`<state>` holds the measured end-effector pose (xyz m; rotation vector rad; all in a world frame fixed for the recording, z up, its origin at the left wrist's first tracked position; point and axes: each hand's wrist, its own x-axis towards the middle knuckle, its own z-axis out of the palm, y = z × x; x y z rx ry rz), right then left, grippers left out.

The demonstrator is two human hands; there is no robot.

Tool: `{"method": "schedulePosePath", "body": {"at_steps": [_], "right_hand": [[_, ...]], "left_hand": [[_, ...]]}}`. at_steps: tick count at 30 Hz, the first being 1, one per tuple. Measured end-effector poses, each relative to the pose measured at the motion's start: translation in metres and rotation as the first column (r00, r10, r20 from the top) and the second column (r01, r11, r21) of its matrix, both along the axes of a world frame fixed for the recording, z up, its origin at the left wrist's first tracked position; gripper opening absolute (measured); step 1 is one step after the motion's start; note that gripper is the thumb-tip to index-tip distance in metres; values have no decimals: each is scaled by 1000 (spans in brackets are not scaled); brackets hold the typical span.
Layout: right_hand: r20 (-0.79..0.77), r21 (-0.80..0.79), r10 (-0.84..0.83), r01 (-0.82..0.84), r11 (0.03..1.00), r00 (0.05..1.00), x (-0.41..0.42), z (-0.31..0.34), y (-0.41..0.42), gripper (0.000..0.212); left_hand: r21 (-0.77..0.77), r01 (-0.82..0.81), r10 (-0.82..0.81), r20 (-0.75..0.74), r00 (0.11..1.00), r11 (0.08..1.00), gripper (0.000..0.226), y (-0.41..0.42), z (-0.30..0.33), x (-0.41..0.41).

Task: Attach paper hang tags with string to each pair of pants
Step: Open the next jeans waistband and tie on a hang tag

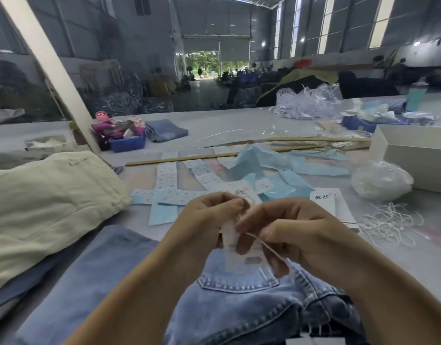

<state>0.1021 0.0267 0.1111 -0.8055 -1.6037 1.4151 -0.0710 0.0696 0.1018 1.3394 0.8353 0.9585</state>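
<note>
Hands meet at lower centre: left hand point(209, 215) pinches the white paper hang tag point(242, 255), right hand point(286, 232) pinches the thin pale string point(269, 246), above light blue denim pants point(239, 302) on the bench point(214, 128). Best keep string taut, tag steady while threading.

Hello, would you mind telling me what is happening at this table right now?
A person is fitting a paper hang tag with string. Both the left hand and the right hand pinch them above a pair of blue jeans. The tag does not look fastened to the jeans yet. Loose strings lie to the right, and cream pants are piled on the left.
</note>
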Motion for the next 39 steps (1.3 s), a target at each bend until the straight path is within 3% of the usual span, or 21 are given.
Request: {"method": "schedulePosePath", "body": {"at_steps": [4,11,17,21,23,26,29,32,35,39], "right_hand": [[-6,-45,-1,0,999,1000,-2,-6,-8,35],[38,24,-96,95,995,995,5,-16,-24,32],[23,171,-355,346,923,935,20,-17,-32,15],[3,259,-486,469,845,874,32,-20,-33,12],[-28,281,-556,540,793,831,40,-21,-34,22],[14,368,-673,622,691,740,45,-22,-34,17],[44,388,-721,653,650,691,45,-24,-39,15],[143,384,-662,575,722,736,31,-33,-47,19],[197,355,-571,485,799,797,9,-51,-45,23],[262,411,-649,525,745,715,2,-71,-36,24]], "left_hand": [[-133,-218,230,76,970,967,26,-1,-11,-17],[-112,-297,290,-80,954,948,19,-6,-24,-9],[-5,-219,213,-219,952,976,23,-2,-19,8],[-9,-152,146,-240,960,988,27,1,-15,19],[-10,-67,61,-293,954,998,25,3,-19,21],[79,100,-55,-438,897,992,13,4,-35,23],[208,145,6,-593,805,967,24,5,-51,23],[234,68,68,-529,846,970,26,9,-55,21],[153,-20,82,-407,910,988,28,10,-51,17],[86,-118,141,-352,925,989,24,12,-47,10]]}}
